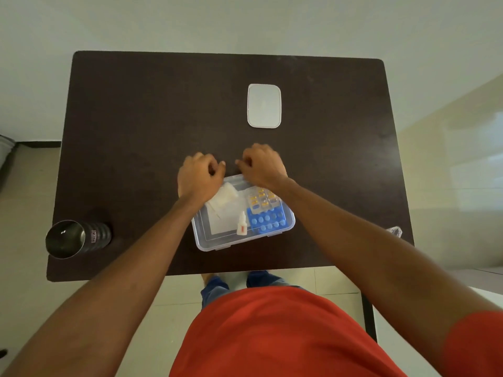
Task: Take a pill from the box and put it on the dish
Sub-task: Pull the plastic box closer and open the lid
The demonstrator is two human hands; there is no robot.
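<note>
A clear plastic box (pixel 217 244) sits at the near middle of the dark table (pixel 136 118). Inside it lie a blue blister pack (pixel 268 220), a strip of yellow capsules (pixel 261 200), a small white dropper bottle (pixel 241 224) and white folded pads (pixel 221 198). The white rounded dish (pixel 264 106) lies farther back, apart from the box. My left hand (pixel 200 174) and my right hand (pixel 262 165) hover over the box's far edge, close together. Both have their fingers curled in, and nothing shows in either. The box's far rim is hidden under them.
A dark ribbed steel cup (pixel 73 238) stands at the table's near left corner. A small printed packet (pixel 394 231) lies at the right edge. Pale floor tiles surround the table, and my red shirt fills the bottom of the view.
</note>
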